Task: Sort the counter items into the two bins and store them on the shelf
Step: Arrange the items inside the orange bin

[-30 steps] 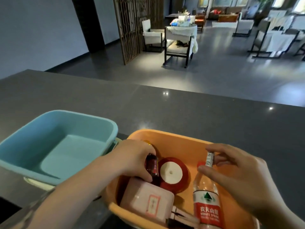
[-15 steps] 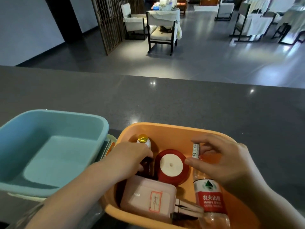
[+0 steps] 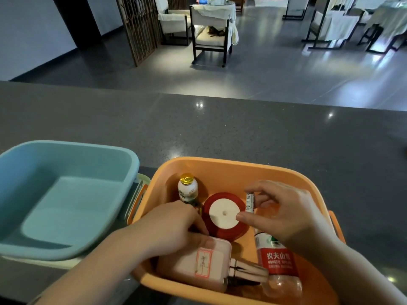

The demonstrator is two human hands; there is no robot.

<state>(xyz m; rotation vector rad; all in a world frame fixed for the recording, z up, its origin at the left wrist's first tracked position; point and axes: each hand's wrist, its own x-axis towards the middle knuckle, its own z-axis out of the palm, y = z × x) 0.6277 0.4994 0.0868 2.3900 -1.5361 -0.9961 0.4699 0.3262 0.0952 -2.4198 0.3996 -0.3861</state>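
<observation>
I see both hands down inside the orange bin (image 3: 231, 168), which sits on the dark counter (image 3: 220, 128) just right of the blue bin (image 3: 66, 194). The two bins stand side by side, close together; I can't tell whether their rims touch.

My left hand (image 3: 169, 225) comes in from the lower left, forearm angled up across the orange rim, knuckles up and fingers curled down. The fingertips reach the base of the small bottle (image 3: 187, 190) with the yellow cap, which stands upright near the bin's far left corner, and the hand also lies over the corner of the pink box (image 3: 198, 263). The palm hides the grip, so I cannot tell whether it holds the bottle or only touches it.

My right hand (image 3: 284, 212) enters from the lower right with the wrist bent inward. Thumb and forefinger pinch a small battery (image 3: 250, 201) held upright, above the bin floor, just right of the red ribbon spool (image 3: 223, 214); the other fingers arch loosely behind it.

The spool lies flat, white core facing up, between the two hands. A water bottle (image 3: 276, 263) with a red label lies on its side under my right wrist. Wooden clothespins (image 3: 246, 270) rest between the pink box and the water bottle.
</observation>
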